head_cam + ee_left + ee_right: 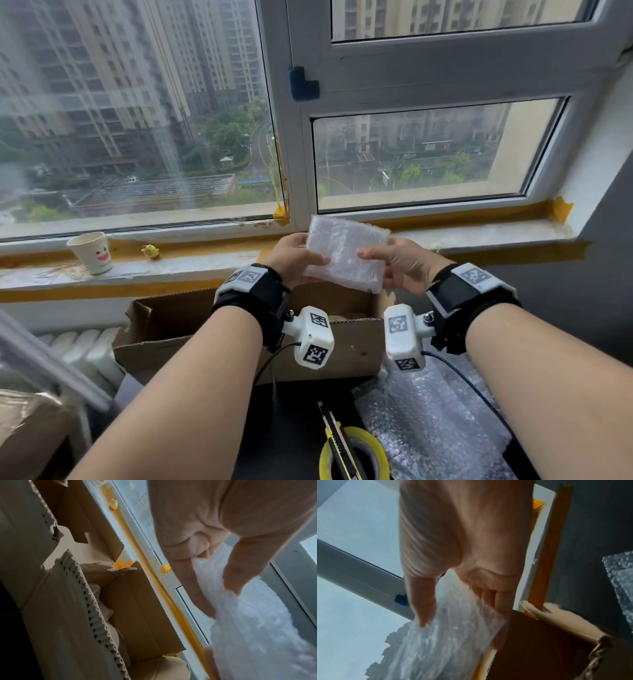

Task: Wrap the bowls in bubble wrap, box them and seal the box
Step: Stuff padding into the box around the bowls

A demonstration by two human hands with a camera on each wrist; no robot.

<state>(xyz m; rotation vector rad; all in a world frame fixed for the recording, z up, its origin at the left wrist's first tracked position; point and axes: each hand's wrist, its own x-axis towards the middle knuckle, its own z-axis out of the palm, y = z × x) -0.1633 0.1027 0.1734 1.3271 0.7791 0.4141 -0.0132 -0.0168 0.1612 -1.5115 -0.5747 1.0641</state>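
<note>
A flat, folded pad of bubble wrap (346,253) is held up in front of the window sill, over the far side of an open cardboard box (239,329). My left hand (298,255) grips its left edge, thumb on the near face and fingers behind. My right hand (394,263) pinches the right edge the same way. In the left wrist view, the thumb (240,568) presses on the bubble wrap (248,628). Pale wrapped shapes (104,612) lie inside the box (145,615). Whether the pad encloses a bowl is hidden.
A yellow tape roll (352,455) and a utility knife (335,442) lie on the dark table near me. A loose bubble wrap sheet (428,421) spreads at the right. A paper cup (92,253) and a small yellow toy (150,251) stand on the sill. A radiator (92,349) is left of the box.
</note>
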